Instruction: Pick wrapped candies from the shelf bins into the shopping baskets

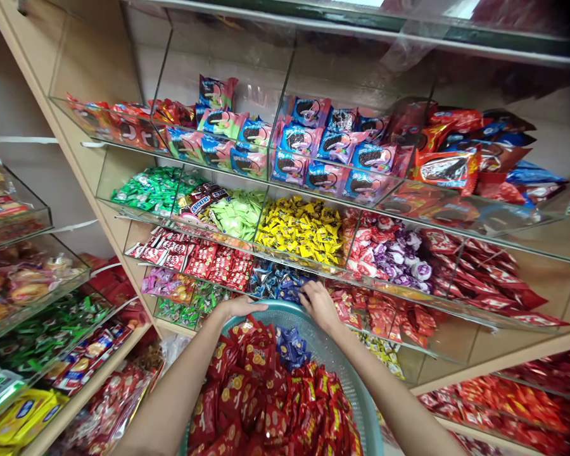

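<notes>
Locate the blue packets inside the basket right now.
In the head view, the blue packets lie towards the far side of the teal basket, right of dark-red packets and below the right hand in the picture.

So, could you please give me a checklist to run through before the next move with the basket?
1. Left hand on the basket: ok, it is at the far rim.
2. Right hand at the shelf's blue sweets: ok, its fingers are at their right end.
3. Right hand's hold on a sweet: cannot tell, the fingertips are unclear.
4. Blue packets in the basket kept clear of the red packets: not ok, they lie against them.
5. Room in the basket: ok, bare mesh shows at its right side.
6. Support under the basket: cannot tell, its underside is hidden.
</notes>
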`<state>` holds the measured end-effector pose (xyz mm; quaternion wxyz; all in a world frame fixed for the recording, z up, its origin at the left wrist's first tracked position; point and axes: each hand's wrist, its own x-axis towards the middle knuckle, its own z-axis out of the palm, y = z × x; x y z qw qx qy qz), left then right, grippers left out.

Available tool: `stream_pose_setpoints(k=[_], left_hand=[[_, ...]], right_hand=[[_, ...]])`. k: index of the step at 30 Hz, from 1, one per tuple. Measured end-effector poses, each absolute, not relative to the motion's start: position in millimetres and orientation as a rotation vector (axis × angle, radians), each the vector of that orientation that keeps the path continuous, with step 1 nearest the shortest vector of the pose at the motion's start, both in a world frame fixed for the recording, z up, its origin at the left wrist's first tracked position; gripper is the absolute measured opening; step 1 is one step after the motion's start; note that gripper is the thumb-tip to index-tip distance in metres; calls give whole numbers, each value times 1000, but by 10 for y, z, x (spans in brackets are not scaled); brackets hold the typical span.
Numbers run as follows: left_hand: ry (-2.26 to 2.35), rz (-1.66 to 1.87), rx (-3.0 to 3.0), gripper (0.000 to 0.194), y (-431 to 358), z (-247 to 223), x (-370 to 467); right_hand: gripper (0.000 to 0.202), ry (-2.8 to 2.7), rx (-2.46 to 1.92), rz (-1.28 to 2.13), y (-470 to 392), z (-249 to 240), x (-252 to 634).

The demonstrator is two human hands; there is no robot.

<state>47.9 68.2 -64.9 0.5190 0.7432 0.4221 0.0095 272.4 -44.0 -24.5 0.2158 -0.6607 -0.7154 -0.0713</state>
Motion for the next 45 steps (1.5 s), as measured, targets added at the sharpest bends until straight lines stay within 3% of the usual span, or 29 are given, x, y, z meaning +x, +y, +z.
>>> stream_pose_setpoints(k=[7, 11, 23, 29, 32, 37, 45], left_hand=[[1036, 9, 1816, 58, 662, -611, 485], [1101, 10, 1816, 64, 653, -604, 490], [1093, 40, 1809, 61, 645, -602, 487], [1026, 14, 1816, 59, 649, -618, 488], [1072, 13, 1825, 59, 645, -609, 481], [1036, 16, 1774, 61, 642, -609, 469], [1002, -24, 1778, 63, 683, -690, 456]], right_hand=[[35, -1111, -1563, 763, -555, -406, 2629], [36, -981, -1484, 897, -634, -496, 2581], [38, -1450, -1718, 854, -766, -748, 2477], [36, -1673, -2013, 182, -643, -577, 2409], [23, -1813, -2077, 55, -439, -423, 2498], [27, -2153, -2320, 69, -130, -292, 2621], [23, -2231, -2376, 80, -21, -345, 2621]])
